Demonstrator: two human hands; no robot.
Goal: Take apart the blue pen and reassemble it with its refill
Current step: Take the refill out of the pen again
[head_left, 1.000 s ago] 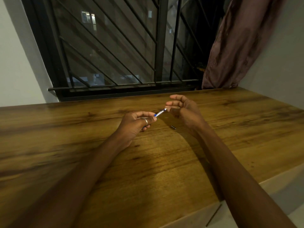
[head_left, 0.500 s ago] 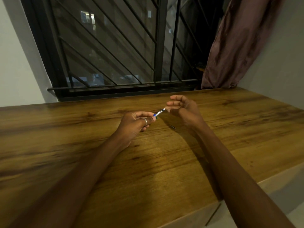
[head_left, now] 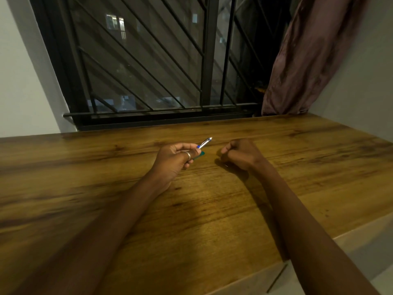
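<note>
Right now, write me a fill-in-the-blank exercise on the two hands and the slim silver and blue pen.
1. The left hand pinches the slim silver and blue pen and wears a ___ on one finger.
2. The pen's free end points toward the black barred ___.
3. The right hand has curled fingers and does ___ touch the pen.
Missing words: ring; window; not.

I see the pen (head_left: pixel 204 143), silver with blue ends, pinched in the left hand (head_left: pixel 174 160). It points toward the surface's (head_left: pixel 212 209) far edge.
</note>
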